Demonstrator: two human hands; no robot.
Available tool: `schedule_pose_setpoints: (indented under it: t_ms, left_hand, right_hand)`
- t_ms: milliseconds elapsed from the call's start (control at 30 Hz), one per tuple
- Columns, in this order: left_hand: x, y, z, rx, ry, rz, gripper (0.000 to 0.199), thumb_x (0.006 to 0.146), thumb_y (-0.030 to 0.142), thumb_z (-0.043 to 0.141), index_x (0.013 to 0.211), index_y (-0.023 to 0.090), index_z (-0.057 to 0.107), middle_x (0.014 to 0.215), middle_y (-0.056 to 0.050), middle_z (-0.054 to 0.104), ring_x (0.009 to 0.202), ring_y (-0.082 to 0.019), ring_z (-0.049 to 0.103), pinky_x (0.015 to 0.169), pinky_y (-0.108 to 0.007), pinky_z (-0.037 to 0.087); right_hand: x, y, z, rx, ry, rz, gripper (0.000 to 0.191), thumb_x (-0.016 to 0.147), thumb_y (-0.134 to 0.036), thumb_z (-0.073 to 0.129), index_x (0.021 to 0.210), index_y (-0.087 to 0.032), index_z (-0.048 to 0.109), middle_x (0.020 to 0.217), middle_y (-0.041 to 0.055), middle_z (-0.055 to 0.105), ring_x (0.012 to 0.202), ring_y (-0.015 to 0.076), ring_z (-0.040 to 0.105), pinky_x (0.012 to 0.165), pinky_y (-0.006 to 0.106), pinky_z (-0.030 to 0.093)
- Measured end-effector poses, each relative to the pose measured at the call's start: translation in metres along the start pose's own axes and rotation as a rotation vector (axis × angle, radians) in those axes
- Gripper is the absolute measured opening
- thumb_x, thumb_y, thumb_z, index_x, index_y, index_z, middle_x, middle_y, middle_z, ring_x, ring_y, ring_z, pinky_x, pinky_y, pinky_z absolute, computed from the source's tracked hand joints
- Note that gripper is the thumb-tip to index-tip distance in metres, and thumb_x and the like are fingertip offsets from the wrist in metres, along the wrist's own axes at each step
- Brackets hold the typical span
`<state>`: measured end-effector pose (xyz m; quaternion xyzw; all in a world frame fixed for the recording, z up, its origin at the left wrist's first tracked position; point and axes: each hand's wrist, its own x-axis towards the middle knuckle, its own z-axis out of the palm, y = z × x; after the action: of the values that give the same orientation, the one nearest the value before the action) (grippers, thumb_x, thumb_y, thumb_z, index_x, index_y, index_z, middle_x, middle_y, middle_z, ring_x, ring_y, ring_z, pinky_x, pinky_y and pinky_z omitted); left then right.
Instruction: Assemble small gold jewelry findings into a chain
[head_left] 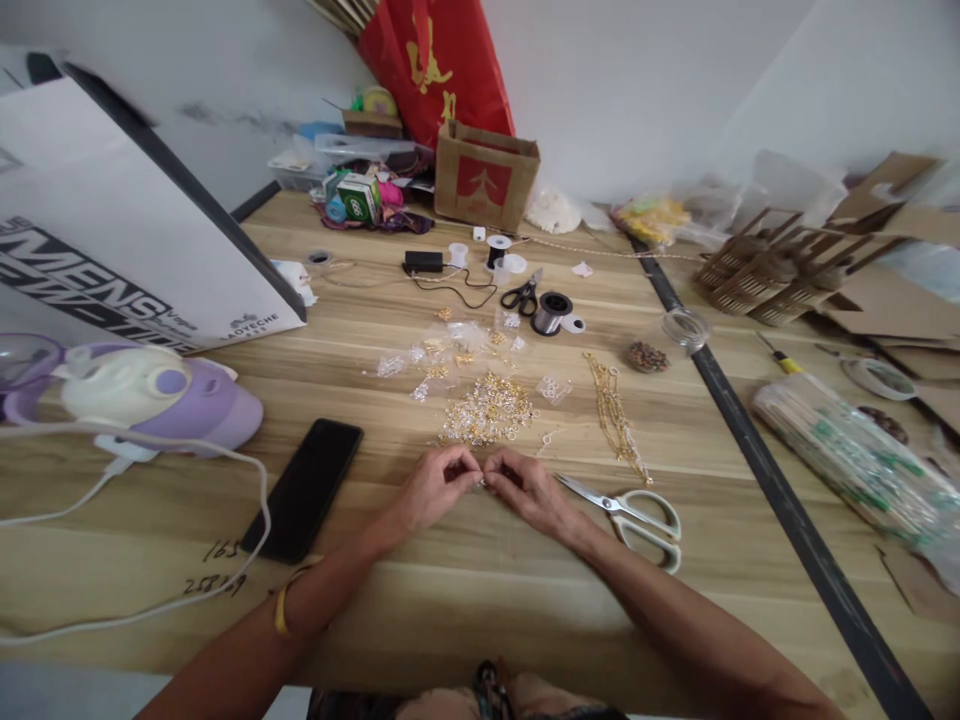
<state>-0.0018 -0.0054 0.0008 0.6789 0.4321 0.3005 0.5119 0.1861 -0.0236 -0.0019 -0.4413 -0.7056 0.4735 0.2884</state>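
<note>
My left hand (437, 487) and my right hand (531, 488) meet fingertip to fingertip over the wooden table (420, 620). Both are closed in a pinch on something tiny and silvery, too small to name. Just beyond them lies a loose pile of gold and silver jewellery findings (491, 408). White-handled scissors (626, 512) rest beside my right wrist, blades toward the hand. Gold and silver chains (615, 415) lie farther right. Left of my left hand is a black phone (306, 490).
Small bags of findings (450, 350), black scissors (523, 293) and a wire spool (551, 312) lie behind the pile. A purple-white device (165, 392) with a white cable and a large box (135, 210) stand left. Packaged sticks (855, 460) and a bead dish (648, 357) are right.
</note>
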Motion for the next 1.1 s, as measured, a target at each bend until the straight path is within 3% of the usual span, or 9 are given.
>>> schedule_pose_setpoints:
  t_ms: [167,500,1100]
  left_hand:
    - [-0.001,-0.0006,0.0001,-0.097,-0.037,-0.056,0.011,0.079,0.023,0.058,0.072,0.015,0.057,0.063,0.001,0.057,0.057,-0.012,0.056,0.057,-0.023,0.044]
    - [0.0004,-0.003,-0.0007,-0.283,-0.131,-0.144,0.026,0.082,0.039,0.059,0.076,0.014,0.052,0.065,-0.001,0.062,0.053,-0.01,0.057,0.051,-0.021,0.045]
    - [0.0013,-0.0023,-0.0017,-0.165,-0.107,-0.072,0.025,0.087,0.039,0.051,0.077,0.017,0.05,0.067,0.0,0.059,0.061,-0.012,0.057,0.06,-0.024,0.047]
  right_hand:
    - [0.0,-0.0032,0.0003,-0.078,0.038,-0.084,0.018,0.095,-0.031,0.044,0.086,-0.017,0.052,0.076,0.0008,0.053,0.066,0.0122,0.048,0.062,0.024,0.037]
    - [-0.0026,-0.0048,0.0031,0.009,-0.043,-0.024,0.02,0.099,-0.034,0.036,0.089,-0.019,0.046,0.067,-0.0009,0.059,0.055,0.0102,0.054,0.055,0.022,0.042]
    - [-0.0022,-0.0023,0.0016,0.11,0.005,0.061,0.027,0.098,-0.043,0.034,0.089,-0.02,0.044,0.063,-0.0018,0.058,0.052,0.0107,0.054,0.053,0.022,0.043]
